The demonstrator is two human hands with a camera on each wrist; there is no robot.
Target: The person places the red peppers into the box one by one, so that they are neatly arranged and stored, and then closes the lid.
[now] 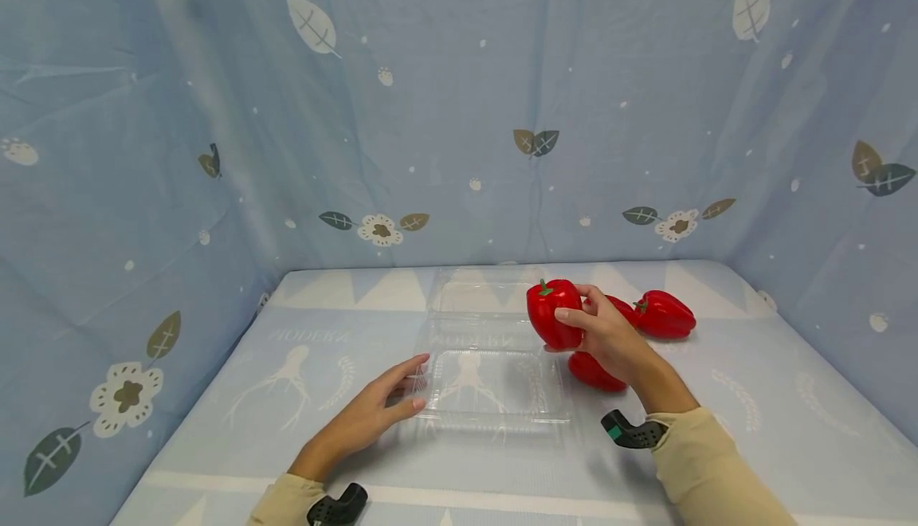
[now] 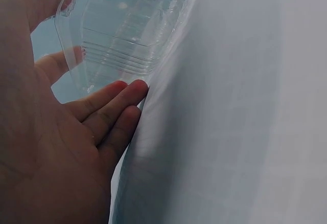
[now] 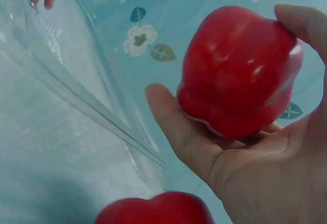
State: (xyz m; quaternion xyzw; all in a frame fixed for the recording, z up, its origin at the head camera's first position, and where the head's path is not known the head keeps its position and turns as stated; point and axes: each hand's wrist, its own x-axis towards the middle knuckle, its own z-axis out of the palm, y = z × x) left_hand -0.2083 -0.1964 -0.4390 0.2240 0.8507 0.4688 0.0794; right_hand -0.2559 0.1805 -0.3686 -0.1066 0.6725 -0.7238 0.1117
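A clear plastic clamshell box (image 1: 495, 416) lies unfolded on the table, its lid (image 1: 473, 291) laid back toward the far wall. My left hand (image 1: 373, 410) is at the box's left side, thumb and fingers extended and touching its wall; in the left wrist view the box wall (image 2: 122, 35) stands between the thumb and the lower fingers. With my right hand (image 1: 613, 339) I grip a red bell pepper (image 1: 554, 315), green stem facing up, raised over the box's right edge. The thumb and fingers curve round the pepper's sides in the right wrist view.
Several more red bell peppers lie right of the box: one below my right hand (image 1: 595, 373), one partly hidden behind it (image 1: 622, 309), and one farther right (image 1: 665, 315). Blue patterned fabric (image 1: 459, 111) walls the table's back and sides.
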